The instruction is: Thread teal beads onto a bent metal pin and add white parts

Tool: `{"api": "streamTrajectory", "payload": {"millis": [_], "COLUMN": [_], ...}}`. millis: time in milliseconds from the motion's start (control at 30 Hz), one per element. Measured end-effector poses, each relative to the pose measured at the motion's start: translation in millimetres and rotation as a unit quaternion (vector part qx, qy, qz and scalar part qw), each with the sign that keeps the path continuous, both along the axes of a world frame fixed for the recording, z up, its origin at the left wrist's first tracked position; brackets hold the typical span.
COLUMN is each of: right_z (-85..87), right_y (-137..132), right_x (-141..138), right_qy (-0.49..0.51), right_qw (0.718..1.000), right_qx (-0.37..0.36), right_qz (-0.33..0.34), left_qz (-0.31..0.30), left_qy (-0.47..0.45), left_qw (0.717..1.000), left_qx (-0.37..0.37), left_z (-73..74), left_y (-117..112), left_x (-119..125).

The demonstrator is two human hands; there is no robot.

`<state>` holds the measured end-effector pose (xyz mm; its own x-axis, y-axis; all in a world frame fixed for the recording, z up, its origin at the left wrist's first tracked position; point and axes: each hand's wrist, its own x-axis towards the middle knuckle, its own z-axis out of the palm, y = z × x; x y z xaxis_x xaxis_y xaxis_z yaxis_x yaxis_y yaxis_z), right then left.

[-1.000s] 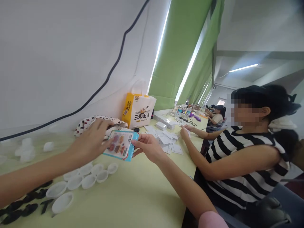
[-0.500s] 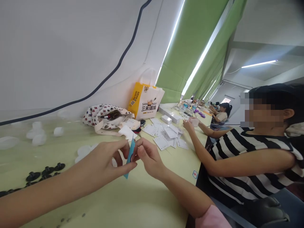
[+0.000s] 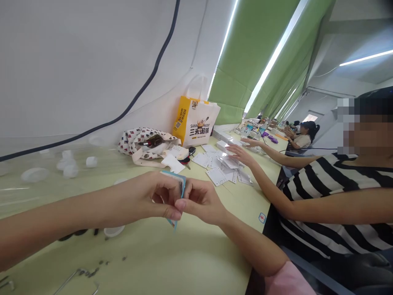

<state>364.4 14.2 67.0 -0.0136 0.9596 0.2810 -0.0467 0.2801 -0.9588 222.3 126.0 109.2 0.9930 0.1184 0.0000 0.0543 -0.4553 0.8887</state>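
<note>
A blue-edged card [image 3: 183, 186], apparently printed, stands nearly edge-on, mostly hidden.

Paper cards [image 3: 218, 174], co-worker's forearm [image 3: 267, 184] beyond right hand [image 3: 201, 200]

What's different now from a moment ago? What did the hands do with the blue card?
The blue-edged card turned from flat, with its picture showing, to edge-on. The left hand and right hand closed around it. The co-worker's hand moved out over the white paper cards. The yellow-and-white bag and patterned cloth bag stayed on the table.
</note>
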Motion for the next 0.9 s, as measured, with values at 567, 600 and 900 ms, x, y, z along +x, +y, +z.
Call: {"api": "streamTrajectory", "payload": {"millis": [567, 600, 900], "right_z": [-0.4, -0.7, -1.7], "right_y": [2, 2, 2], "right_x": [2, 2, 0], "right_qy": [0.044, 0.045, 0.040], "right_qw": [0.998, 0.998, 0.998], "right_qx": [-0.025, -0.022, -0.034], "right_qz": [0.032, 0.036, 0.042], "left_qz": [-0.033, -0.033, -0.061], "left_qy": [0.047, 0.049, 0.046], "left_qw": [0.989, 0.989, 0.994], "left_qx": [-0.136, -0.132, -0.077], "left_z": [-2.8, -2.5, 0.5], "left_y": [5, 5, 11], "left_x": [-2, -2, -4]}}
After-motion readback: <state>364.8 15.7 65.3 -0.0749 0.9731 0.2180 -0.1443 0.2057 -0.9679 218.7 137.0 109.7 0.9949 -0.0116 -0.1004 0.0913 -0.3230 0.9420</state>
